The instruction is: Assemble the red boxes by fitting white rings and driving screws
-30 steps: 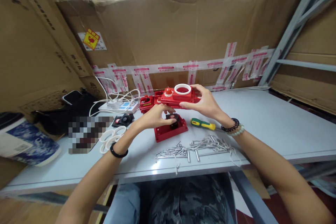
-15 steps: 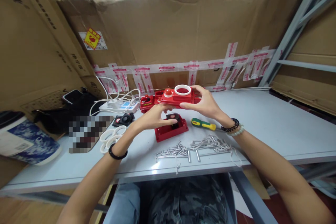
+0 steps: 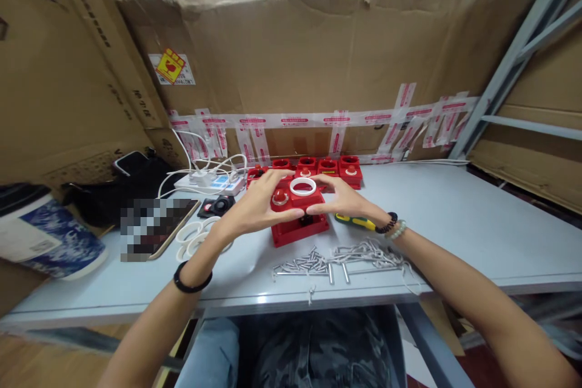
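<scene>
at twelve o'clock from the loose screws, the left hand and right hand clasp the red cover from nine and three, over the red base, contact unclear.

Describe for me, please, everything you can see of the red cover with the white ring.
The red cover is box-like and looks like smooth plastic. The white ring lies on its top, with red showing inside, and a red dome with a pale collar stands toward the left hand. That hand and the right hand hold it from both sides, ring upward, over the red base. Whether it touches the base is hidden.
</scene>
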`<state>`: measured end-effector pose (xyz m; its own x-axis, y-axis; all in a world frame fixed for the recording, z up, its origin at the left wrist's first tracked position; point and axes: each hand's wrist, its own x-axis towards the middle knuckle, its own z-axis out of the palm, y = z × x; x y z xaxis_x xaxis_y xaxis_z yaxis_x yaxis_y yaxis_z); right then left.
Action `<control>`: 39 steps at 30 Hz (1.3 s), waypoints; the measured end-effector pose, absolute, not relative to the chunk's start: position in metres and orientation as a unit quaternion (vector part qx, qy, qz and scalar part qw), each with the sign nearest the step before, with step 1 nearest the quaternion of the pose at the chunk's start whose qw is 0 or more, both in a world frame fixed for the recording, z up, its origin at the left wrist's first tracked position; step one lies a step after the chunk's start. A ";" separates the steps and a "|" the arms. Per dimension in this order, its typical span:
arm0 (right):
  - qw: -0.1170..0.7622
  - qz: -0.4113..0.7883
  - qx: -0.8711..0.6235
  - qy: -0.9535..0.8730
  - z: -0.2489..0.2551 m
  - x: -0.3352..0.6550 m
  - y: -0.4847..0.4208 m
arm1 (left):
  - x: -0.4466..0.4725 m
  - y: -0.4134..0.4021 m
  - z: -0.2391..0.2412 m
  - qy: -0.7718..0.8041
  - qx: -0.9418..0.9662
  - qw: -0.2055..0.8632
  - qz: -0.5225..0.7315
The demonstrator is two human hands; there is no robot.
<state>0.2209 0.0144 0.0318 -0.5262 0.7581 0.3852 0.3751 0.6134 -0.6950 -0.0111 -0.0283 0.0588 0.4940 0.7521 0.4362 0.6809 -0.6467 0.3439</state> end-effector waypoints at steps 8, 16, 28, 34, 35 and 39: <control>0.321 0.238 -0.322 -0.858 0.036 0.224 0.006 | -0.002 -0.021 0.040 0.418 0.875 0.105 0.221; 0.248 0.083 -0.295 -0.919 0.041 0.222 -0.006 | 0.002 -0.022 0.033 0.410 0.887 0.069 0.198; 0.223 0.092 -0.265 -0.934 0.036 0.227 0.003 | -0.001 -0.018 0.021 0.407 0.887 0.098 0.195; 0.219 0.100 -0.260 -0.935 0.035 0.230 0.005 | 0.000 -0.018 0.020 0.403 0.884 0.118 0.204; 0.219 0.102 -0.259 -0.935 0.035 0.231 0.005 | 0.000 -0.017 0.020 0.401 0.885 0.118 0.205; 0.219 0.110 -0.253 -0.936 0.034 0.231 0.007 | -0.002 -0.016 0.019 0.400 0.887 0.116 0.198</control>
<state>0.2310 0.0067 0.0345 -0.7761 0.5210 0.3553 0.4247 0.8483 -0.3162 -0.0017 -0.0159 0.0188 0.6009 0.7561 0.2591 0.6644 -0.6528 0.3639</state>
